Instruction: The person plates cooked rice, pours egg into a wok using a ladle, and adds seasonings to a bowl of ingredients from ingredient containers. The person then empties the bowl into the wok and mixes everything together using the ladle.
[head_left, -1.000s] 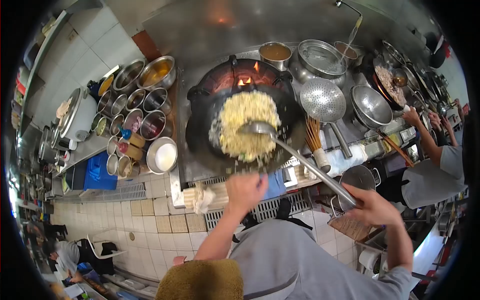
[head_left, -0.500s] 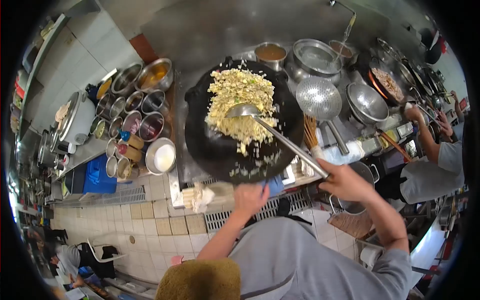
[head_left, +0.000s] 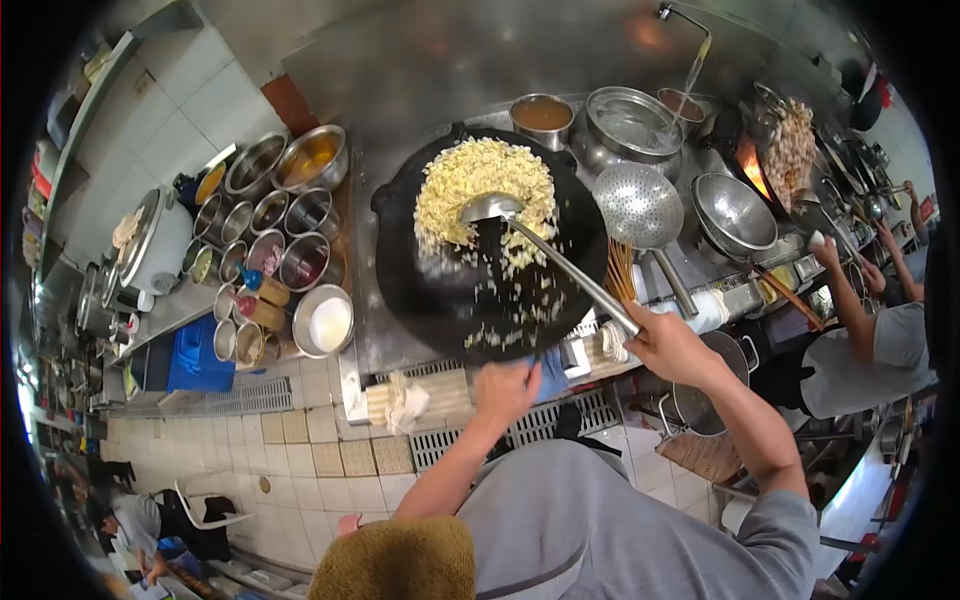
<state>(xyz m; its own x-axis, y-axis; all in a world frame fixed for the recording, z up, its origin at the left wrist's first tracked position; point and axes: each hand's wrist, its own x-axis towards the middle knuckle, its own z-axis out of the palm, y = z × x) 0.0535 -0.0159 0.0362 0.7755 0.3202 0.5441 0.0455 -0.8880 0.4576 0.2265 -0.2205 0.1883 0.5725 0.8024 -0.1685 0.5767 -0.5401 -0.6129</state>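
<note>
A black wok (head_left: 420,300) stands on the stove in front of me, with chopped egg fried rice (head_left: 485,165) heaped toward its far side and loose grains nearer me. My right hand (head_left: 675,345) is closed round the long handle of a metal ladle (head_left: 570,265). The ladle's bowl rests against the near side of the rice. At the wok's near edge my left hand (head_left: 505,390) is closed, apparently on the wok, though its grip is partly hidden. Blue cloth (head_left: 550,375) shows beside that hand.
Right of the wok lie a perforated skimmer (head_left: 638,205), a bamboo brush (head_left: 620,272) and a strainer bowl (head_left: 735,212). Several seasoning pots and squeeze bottles (head_left: 262,287) stand left. Far right, a co-worker's arm (head_left: 850,290) is near another wok with flames (head_left: 752,168).
The rice has gathered into a rounder heap at the far side, baring more of the wok's middle. My ladle has shifted slightly. The co-worker's food has risen into the air.
</note>
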